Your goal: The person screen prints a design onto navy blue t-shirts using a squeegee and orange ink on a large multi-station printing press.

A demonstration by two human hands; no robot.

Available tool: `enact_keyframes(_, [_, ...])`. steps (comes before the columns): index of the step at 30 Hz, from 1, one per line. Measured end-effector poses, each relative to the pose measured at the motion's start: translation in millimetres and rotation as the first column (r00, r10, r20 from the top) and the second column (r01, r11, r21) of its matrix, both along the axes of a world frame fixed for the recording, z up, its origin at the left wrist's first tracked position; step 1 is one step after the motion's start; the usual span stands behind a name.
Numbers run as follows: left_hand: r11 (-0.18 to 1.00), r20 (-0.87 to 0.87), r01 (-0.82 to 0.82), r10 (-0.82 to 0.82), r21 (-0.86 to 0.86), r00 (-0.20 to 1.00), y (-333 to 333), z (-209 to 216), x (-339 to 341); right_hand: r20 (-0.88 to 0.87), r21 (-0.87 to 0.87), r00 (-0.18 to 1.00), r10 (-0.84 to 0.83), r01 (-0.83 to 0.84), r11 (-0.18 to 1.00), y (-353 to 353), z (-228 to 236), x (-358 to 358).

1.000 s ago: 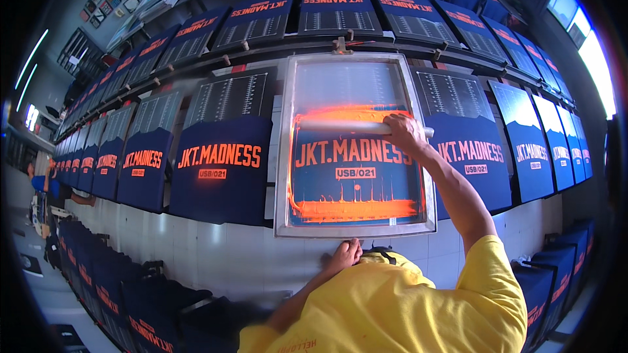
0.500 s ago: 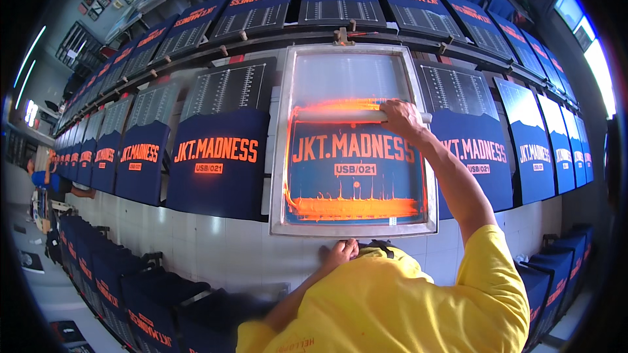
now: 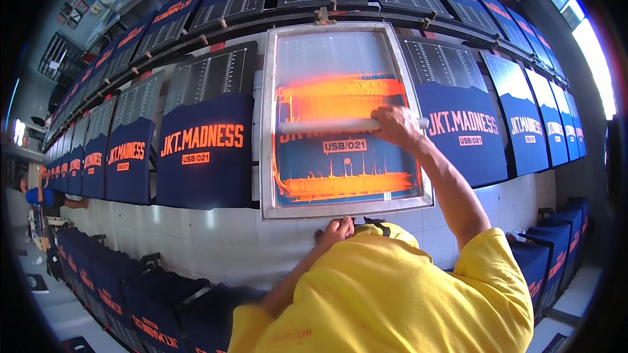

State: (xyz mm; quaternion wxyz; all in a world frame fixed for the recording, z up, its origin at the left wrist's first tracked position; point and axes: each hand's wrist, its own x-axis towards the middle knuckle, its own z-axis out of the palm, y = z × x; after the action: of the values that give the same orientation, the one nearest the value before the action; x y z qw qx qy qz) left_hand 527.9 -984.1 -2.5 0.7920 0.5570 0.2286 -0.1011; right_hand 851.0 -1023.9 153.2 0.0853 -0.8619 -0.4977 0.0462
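In my right hand (image 3: 397,124) is the pale handle of a squeegee (image 3: 327,126), gripped near its right end. It lies across a silver-framed printing screen (image 3: 267,124), over the lettering. Bright orange ink (image 3: 340,96) coats the mesh behind the squeegee, and a second thick band of ink (image 3: 347,186) lies along the near end. My left hand (image 3: 337,227) is closed beside the near edge of the frame, close to my body. Whatever its fingers hold, if anything, is hidden. Beneath the mesh, navy fabric shows through.
Navy shirts with orange print, such as one at left (image 3: 204,157) and one at right (image 3: 461,131), lie on boards along the table. A metal rail (image 3: 245,27) with pegs runs behind the screen. More shirts (image 3: 140,301) hang behind me. Another person (image 3: 38,195) stands far left.
My right hand has pulled the squeegee nearer, from above the lettering down over it. A wide orange ink coat now covers the mesh behind it. The view has shifted slightly.
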Motion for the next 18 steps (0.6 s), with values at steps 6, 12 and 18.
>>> enact_keyframes(6, [0.994,0.084,0.032,-0.023,-0.101,0.996,1.8,0.2,0.9,0.044,0.095,0.998,0.05,-0.054,0.994,-63.4,-11.5,-84.3])
enact_keyframes(12, [0.998,0.072,0.057,-0.057,-0.001,0.996,6.1,11.3,6.0,0.013,0.071,0.999,0.03,-0.031,0.997,-91.0,-0.3,-131.8])
enact_keyframes(18, [0.996,0.11,0.074,-0.067,-0.054,0.992,3.7,-9.1,3.6,0.06,0.203,0.996,0.061,-0.072,0.976,-58.7,-3.4,-88.7])
